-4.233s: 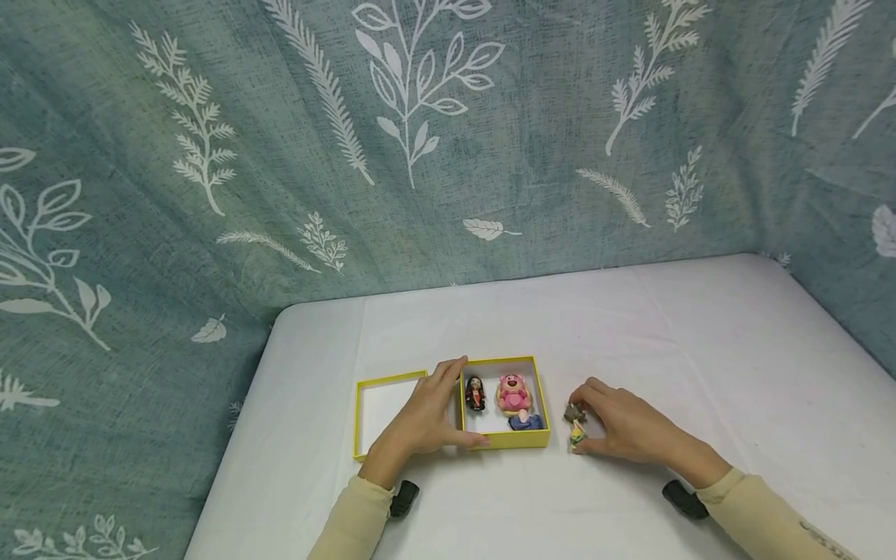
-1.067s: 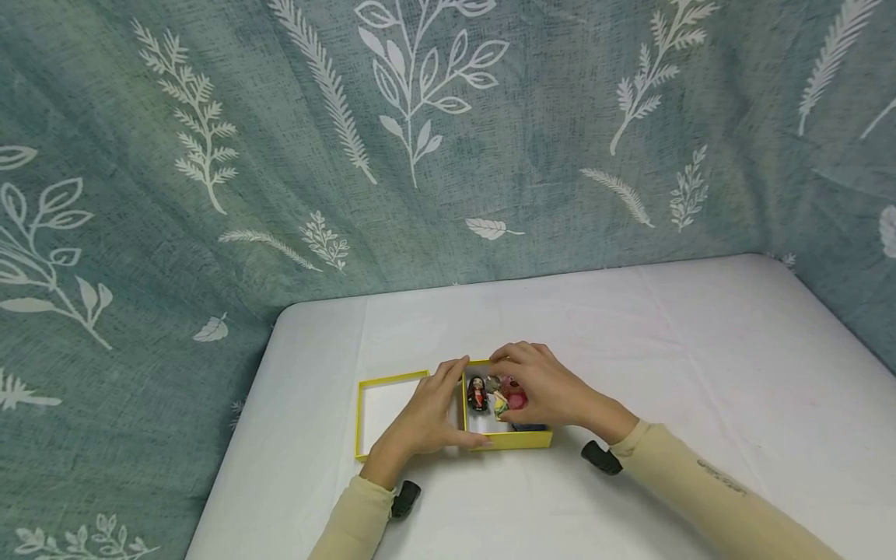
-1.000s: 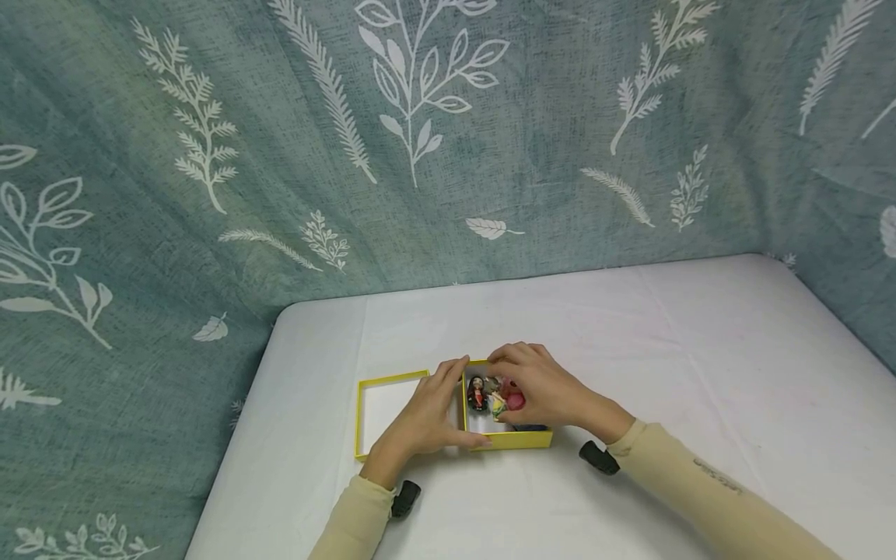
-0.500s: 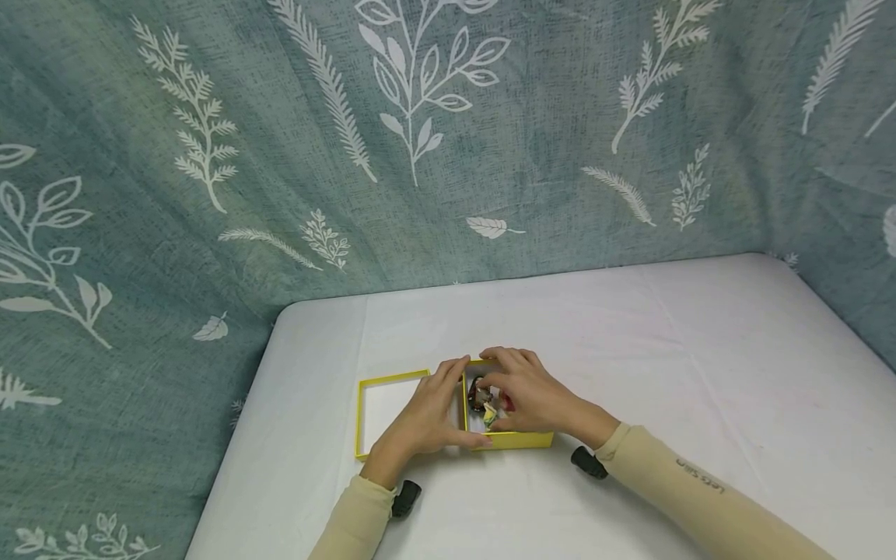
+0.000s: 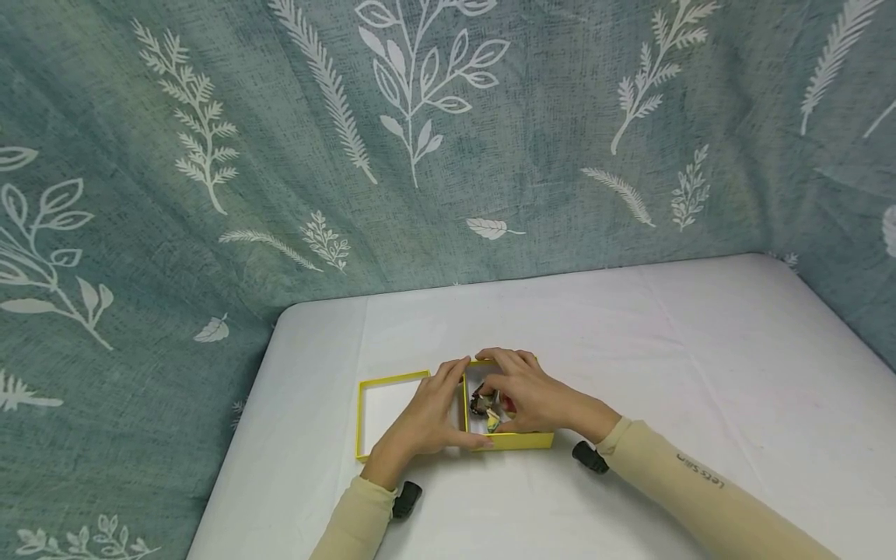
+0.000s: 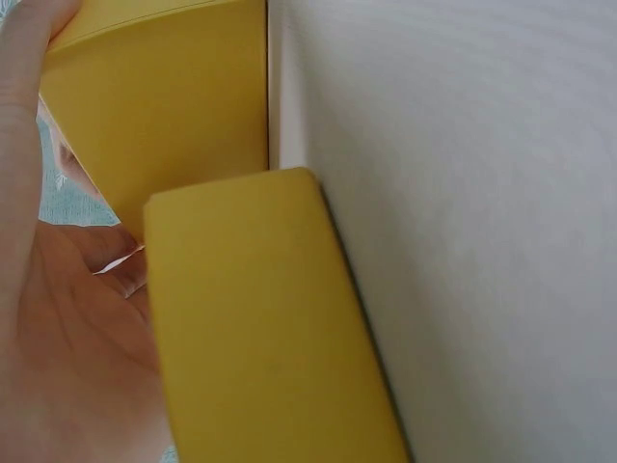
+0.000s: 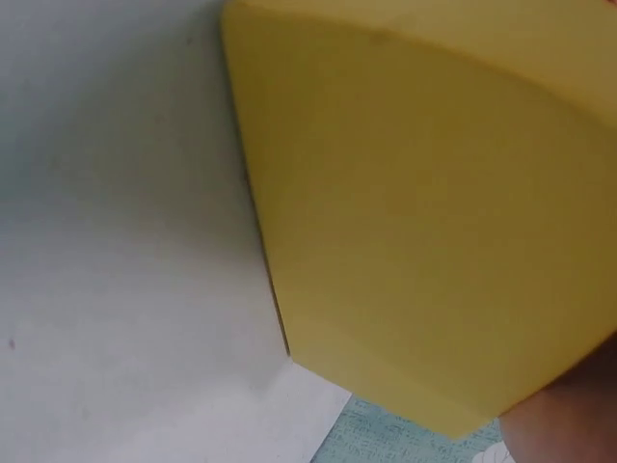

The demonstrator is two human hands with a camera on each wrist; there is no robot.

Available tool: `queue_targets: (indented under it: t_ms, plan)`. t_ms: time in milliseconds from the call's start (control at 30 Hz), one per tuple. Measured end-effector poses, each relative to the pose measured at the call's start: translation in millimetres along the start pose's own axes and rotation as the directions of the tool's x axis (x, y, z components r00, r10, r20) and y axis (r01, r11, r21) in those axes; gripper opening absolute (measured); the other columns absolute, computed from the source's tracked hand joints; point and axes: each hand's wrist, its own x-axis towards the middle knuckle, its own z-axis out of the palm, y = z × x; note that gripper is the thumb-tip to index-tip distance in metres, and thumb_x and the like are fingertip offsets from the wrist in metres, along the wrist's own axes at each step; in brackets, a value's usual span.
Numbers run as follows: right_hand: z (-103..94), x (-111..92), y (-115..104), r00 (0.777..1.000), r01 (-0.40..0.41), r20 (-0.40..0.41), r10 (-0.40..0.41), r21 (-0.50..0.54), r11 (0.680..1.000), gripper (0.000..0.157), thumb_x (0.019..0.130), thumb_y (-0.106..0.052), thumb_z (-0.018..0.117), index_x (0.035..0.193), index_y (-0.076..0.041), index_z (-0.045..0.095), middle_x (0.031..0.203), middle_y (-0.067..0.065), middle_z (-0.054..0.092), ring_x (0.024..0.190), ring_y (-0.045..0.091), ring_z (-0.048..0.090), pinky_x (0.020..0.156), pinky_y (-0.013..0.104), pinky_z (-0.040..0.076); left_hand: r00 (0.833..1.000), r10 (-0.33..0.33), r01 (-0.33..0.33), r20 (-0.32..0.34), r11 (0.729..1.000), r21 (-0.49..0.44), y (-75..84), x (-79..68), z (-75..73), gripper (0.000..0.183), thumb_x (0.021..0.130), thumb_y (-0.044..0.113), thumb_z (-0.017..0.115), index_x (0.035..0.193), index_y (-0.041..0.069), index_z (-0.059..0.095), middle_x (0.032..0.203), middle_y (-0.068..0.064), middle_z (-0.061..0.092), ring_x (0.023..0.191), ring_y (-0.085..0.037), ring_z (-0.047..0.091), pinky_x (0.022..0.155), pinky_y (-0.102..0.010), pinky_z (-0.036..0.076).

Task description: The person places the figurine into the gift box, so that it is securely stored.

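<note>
Pinching one small grey-and-yellow figurine point(image 5: 493, 421) between thumb and fingers, the right hand point(image 5: 535, 397) reaches inside the one yellow box point(image 5: 521, 441). This figurine is in the box's left part; its long axis runs slantwise, the grey end pointing away from the person, the yellow end toward the near wall. The left hand point(image 5: 428, 418), spread wide, grips the box's left side, with thumb along the near wall. Inside the box, one dark figurine point(image 5: 476, 405) shows partly, beside the grey end. One yellow-edged lid point(image 5: 383, 408) lies left of the box.
</note>
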Motion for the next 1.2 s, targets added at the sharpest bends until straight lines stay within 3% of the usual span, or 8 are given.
queue_targets:
  t_ms: [633, 900, 1200]
  plan:
    - [-3.0, 2.6, 1.9, 0.999, 0.004, 0.045, -0.004, -0.004, 1.0, 0.039, 0.067, -0.028, 0.091, 0.091, -0.015, 0.064, 0.146, 0.017, 0.039, 0.138, 0.035, 0.036, 0.105, 0.059, 0.03, 1.0, -0.018, 0.018, 0.004, 1.0, -0.011, 1.3, 0.5, 0.1, 0.123, 0.063, 0.071, 0.078, 0.158, 0.022, 0.016, 0.157, 0.006, 0.028, 0.136, -0.03, 0.039, 0.106, -0.049, 0.042]
    - [-2.1, 2.6, 0.0, 0.998, -0.011, 0.062, 0.013, -0.033, 0.999, 0.039, 0.068, -0.029, 0.09, 0.096, -0.016, 0.067, 0.148, 0.016, 0.038, 0.138, 0.035, 0.035, 0.105, 0.058, 0.03, 1.0, -0.023, 0.023, 0.012, 1.0, -0.01, 3.4, -0.3, -1.6, 0.123, 0.064, 0.07, 0.078, 0.158, 0.021, 0.016, 0.157, 0.005, 0.027, 0.138, -0.03, 0.038, 0.107, -0.049, 0.041]
    - [-2.6, 0.4, -0.1, 0.997, 0.042, 0.073, -0.036, -0.083, 0.996, 0.045, 0.074, -0.035, 0.087, 0.111, -0.02, 0.066, 0.149, 0.018, 0.037, 0.14, 0.036, 0.034, 0.105, 0.06, 0.03, 1.0, -0.011, 0.011, 0.013, 1.0, -0.006, 2.2, -0.4, -0.4, 0.122, 0.065, 0.07, 0.078, 0.158, 0.019, 0.017, 0.157, 0.004, 0.028, 0.139, -0.027, 0.037, 0.109, -0.049, 0.039]
